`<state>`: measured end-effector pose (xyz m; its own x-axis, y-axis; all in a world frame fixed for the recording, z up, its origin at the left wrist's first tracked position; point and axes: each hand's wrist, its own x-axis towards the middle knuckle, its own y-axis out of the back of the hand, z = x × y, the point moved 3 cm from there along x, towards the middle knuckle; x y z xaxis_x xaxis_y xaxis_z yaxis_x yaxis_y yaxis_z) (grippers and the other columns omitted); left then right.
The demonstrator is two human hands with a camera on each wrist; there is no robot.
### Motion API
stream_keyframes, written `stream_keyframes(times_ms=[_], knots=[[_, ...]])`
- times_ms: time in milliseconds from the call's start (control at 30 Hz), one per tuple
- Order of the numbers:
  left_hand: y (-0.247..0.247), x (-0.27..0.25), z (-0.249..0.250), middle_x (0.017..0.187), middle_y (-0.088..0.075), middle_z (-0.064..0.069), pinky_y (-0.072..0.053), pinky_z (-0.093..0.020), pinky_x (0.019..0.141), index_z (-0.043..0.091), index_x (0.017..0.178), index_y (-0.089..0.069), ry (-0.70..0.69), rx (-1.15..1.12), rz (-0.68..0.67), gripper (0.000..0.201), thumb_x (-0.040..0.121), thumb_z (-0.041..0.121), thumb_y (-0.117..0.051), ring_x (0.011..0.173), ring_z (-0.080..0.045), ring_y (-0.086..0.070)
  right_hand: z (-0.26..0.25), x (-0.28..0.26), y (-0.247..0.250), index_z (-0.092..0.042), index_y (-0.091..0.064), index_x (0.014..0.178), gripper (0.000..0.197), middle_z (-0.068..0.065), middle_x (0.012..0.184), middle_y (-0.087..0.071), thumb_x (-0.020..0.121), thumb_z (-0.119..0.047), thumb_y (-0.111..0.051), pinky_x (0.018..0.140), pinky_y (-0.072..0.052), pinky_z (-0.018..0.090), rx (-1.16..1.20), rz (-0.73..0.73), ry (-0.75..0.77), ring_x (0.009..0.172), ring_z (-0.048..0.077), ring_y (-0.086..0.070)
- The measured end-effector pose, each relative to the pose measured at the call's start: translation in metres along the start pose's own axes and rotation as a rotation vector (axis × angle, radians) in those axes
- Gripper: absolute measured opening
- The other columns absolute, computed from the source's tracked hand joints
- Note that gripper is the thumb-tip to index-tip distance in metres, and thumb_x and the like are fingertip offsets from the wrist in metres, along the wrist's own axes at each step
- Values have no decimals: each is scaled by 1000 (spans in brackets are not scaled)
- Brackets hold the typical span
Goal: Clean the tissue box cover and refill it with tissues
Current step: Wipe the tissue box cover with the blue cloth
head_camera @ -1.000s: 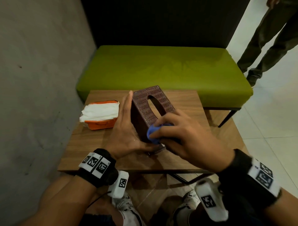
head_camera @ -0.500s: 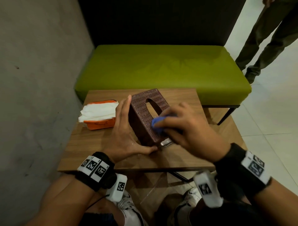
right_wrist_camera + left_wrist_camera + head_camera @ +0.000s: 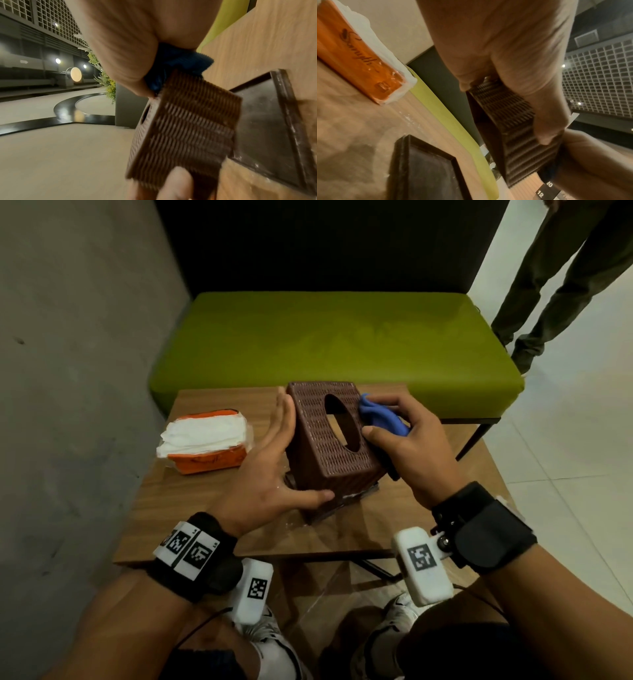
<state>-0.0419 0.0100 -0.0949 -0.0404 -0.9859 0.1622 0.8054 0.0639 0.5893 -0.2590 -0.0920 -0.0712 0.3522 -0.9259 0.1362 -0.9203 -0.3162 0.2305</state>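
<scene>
Since the earlier frames, the right hand had carried the blue cloth from the near end of the tissue box cover up along its right side to the far corner, and the cover had swung so its oval opening faced more squarely upward. The right fingers were curled around the bunched cloth, the thumb lying against the cover's top beside the opening, and the cloth was pressed to the cover's right edge. The left fingers were straight and close together, laid flat against the cover's left side, while the left thumb reached across its near lower end; the left hand steadied the cover this way. The brown woven cover stood tilted near the middle of the wooden surface, its near end resting over a dark flat base tray that lay on the surface; the tray's inside looked dusty in the right wrist view. To the left, apart from the cover, an orange tissue pack lay with white tissues showing at its top. Beyond the surface stood a green bench, and another person's legs showed at the upper right.
</scene>
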Motion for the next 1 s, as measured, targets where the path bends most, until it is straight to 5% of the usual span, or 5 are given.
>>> stream_keyframes(times_ms=[367, 533, 733, 900, 1000], knots=[[8, 10, 2, 144, -66, 18, -53, -29, 108, 38, 165, -31, 225, -539, 103, 81, 95, 31, -71, 135, -5, -61, -10, -33, -20, -18, -69, 132, 36, 2, 142, -53, 97, -12, -69, 114, -41, 24, -339, 125, 326, 133, 10, -50], [13, -2, -30, 137, -73, -2, -55, -39, 109, 28, 153, -54, 336, -837, 215, 70, 90, 7, -76, 130, -22, -66, -6, -35, -15, -26, -63, 142, 41, -1, 155, -51, 101, -19, -63, 112, -38, 30, -747, -193, 587, 132, 26, -48], [5, 0, -36, 133, -72, -11, -56, -45, 105, 18, 147, -59, 352, -997, 248, 61, 88, 8, -66, 119, -25, -68, -25, -7, -12, -20, -73, 127, 30, 10, 134, -62, 102, -19, -56, 93, -43, 36, -797, 30, 529, 112, 29, -49], [5, 3, -36, 125, -74, -10, -61, -32, 93, 12, 147, -58, 323, -1002, 273, 58, 89, 5, -64, 112, -20, -70, -35, -61, -45, -21, -68, 133, 35, 9, 138, -58, 100, -16, -55, 93, -46, 39, -897, -329, 712, 117, 30, -50], [6, -1, -36, 127, -75, -8, -61, -32, 96, 15, 143, -61, 315, -1023, 254, 55, 89, 4, -68, 115, -18, -71, -31, -21, -15, -19, -74, 122, 28, 8, 130, -65, 102, -17, -54, 88, -46, 43, -840, -76, 621, 104, 30, -50]])
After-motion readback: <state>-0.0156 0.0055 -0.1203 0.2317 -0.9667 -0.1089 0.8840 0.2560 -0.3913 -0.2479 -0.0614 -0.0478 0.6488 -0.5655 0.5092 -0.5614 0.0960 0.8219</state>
